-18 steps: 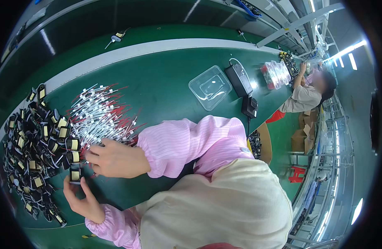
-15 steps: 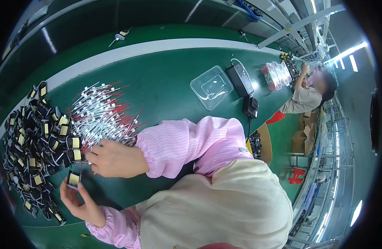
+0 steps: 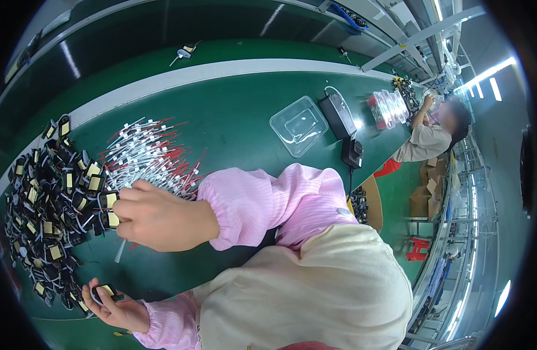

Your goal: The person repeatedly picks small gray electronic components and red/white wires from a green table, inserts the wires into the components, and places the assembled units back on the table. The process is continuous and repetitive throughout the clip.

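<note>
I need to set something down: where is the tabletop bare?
Bare green tabletop lies between the wire pile and the clear tray; a smaller patch separates the right hand from the left hand. Crowded: the left end, under heaped black parts.

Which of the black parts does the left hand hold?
The black part between thumb and fingers of the left hand, right of the heap; heaped ones lie outside its grip.
</note>
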Demonstrator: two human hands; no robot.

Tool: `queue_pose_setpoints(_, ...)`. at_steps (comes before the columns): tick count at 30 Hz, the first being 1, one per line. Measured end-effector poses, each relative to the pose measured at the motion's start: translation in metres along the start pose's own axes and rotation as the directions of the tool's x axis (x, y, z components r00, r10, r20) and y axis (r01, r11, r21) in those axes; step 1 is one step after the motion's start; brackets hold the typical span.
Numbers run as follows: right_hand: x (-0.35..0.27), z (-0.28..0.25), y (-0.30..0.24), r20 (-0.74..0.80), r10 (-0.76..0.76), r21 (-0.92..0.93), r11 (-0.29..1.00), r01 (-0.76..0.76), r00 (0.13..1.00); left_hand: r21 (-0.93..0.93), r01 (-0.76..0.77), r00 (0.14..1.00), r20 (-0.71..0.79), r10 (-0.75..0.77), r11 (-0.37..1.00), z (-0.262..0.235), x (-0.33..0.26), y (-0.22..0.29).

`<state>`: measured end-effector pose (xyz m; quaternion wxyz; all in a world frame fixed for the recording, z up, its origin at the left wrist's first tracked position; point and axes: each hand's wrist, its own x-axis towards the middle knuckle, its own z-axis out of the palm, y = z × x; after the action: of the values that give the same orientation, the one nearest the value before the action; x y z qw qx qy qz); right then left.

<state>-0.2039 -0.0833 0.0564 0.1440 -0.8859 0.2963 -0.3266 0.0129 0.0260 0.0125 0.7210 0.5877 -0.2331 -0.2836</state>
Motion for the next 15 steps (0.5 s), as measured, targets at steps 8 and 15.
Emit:
queue_pose_setpoints(8,0.021,-0.024,-0.001,0.313,0.331,0.704,0.549,-0.452,0.890,-0.597,0.126,0.890,0.420,0.175,0.793,-0.005,-0.002,-0.001)
queue_pose_setpoints(15,0.023,-0.018,-0.017,0.499,0.377,0.785,0.186,-0.591,0.781,-0.557,0.149,0.927,0.367,0.080,0.817,0.007,-0.024,0.019)
